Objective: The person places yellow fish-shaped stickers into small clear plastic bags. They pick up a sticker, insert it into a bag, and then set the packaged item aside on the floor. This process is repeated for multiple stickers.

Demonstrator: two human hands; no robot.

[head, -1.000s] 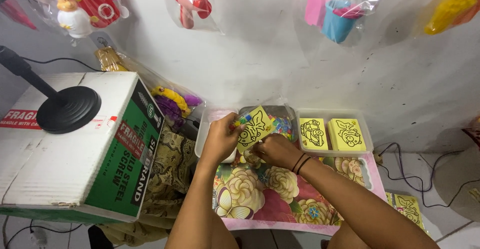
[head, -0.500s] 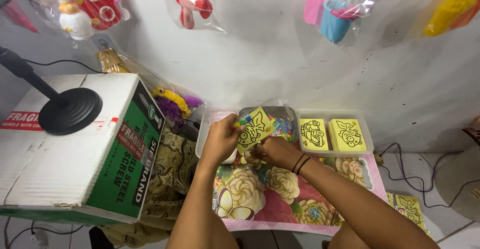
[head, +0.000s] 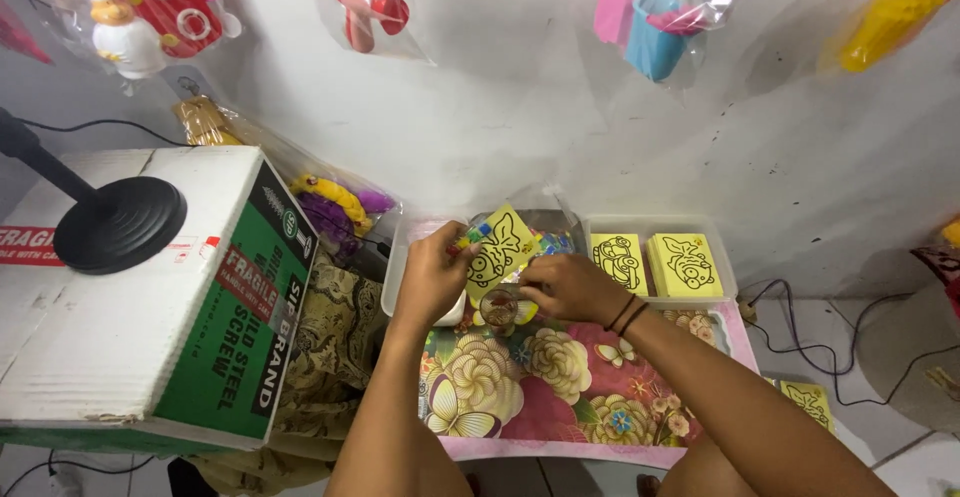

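Yellow card [head: 497, 247] with a black line drawing sits pinched in the left hand [head: 432, 275], tilted, its long axis running up and to the right. That hand is closed on the card's left edge; the right hand [head: 562, 285] lies just beside its lower right corner, fingers curled, though whether they grip anything I cannot tell. Both hover over the tray [head: 397, 277] at the far edge of the floral table [head: 540, 387]. Two yellow stacks [head: 652, 261] lie further right. Compared with a second ago, the card is tipped slightly lower.
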